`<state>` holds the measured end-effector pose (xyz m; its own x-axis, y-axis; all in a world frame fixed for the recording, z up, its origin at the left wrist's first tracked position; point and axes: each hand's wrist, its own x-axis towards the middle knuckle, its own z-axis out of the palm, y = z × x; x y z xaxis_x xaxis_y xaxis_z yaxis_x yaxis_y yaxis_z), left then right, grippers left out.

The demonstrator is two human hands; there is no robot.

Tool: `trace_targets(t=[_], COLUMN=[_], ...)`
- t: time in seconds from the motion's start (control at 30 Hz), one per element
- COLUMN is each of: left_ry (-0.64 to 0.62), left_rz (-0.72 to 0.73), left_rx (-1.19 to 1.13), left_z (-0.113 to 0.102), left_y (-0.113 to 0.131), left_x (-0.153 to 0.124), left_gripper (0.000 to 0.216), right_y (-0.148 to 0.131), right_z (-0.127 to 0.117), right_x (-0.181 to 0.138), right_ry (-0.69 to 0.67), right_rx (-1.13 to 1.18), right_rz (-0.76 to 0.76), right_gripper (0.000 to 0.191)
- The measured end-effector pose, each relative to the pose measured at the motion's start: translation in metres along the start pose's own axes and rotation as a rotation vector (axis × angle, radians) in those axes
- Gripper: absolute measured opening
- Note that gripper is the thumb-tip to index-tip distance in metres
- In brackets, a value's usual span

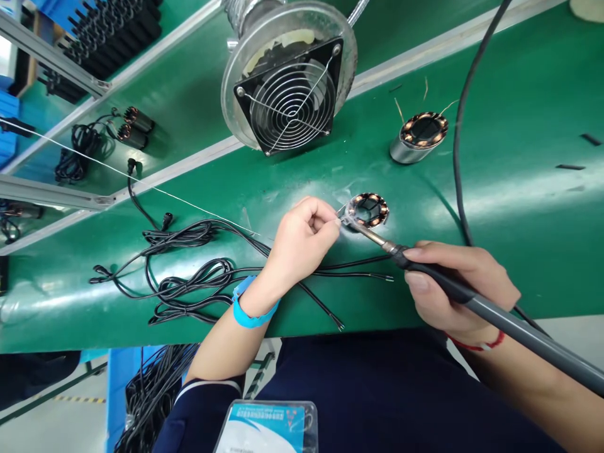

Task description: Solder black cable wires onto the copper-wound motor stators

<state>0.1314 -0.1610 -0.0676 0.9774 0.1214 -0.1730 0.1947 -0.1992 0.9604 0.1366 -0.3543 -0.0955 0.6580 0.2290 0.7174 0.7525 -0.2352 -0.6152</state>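
My right hand (460, 283) is wrapped round the dark handle of a soldering iron (436, 281), pen-like. The iron's metal tip meets the near left rim of a small motor stator (370, 211), a ring with copper windings around a dark opening. Pinched between the thumb and fingers of my left hand (306, 236) is a thin solder wire (189, 202), which runs in from the far left; its end is close to the iron's tip. A little haze hangs at the contact point. Black cables (325, 270) pass beneath my left wrist, their stripped ends showing to the right.
A round-framed fume fan (292, 107) hangs over the bench. Another stator (418, 138) with upright wires stands at the back right. Coiled black cables (189, 283) lie on the left. The iron's cord (457, 126) loops across the right side. Below the front edge is a blue bin (117, 390) of cables.
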Motion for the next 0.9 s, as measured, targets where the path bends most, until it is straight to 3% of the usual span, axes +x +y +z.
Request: trace_targets(t=[0.4,0.57,0.7,0.9], left_ry=[0.011,0.021,0.036,0.029], left_rz=[0.033,0.038,0.062,0.088], left_rx=[-0.002,0.012,0.032,0.06], left_z=[0.001,0.002,0.002,0.002], left_y=[-0.004,-0.002,-0.002,-0.003], left_x=[0.001,0.002,0.002,0.002], left_gripper=[0.015,0.015,0.014,0.015], right_y=[0.001,-0.007,-0.009,-0.002], right_z=[-0.001,0.003,0.007,0.014], right_x=[0.0,0.014,0.026,0.033], right_ry=[-0.014,-0.153,-0.204,-0.349], right_rx=[0.068,-0.005,-0.068,-0.142], right_rz=[0.055,0.169,0.255,0.244], right_gripper=[0.035,0.051,0.05,0.049])
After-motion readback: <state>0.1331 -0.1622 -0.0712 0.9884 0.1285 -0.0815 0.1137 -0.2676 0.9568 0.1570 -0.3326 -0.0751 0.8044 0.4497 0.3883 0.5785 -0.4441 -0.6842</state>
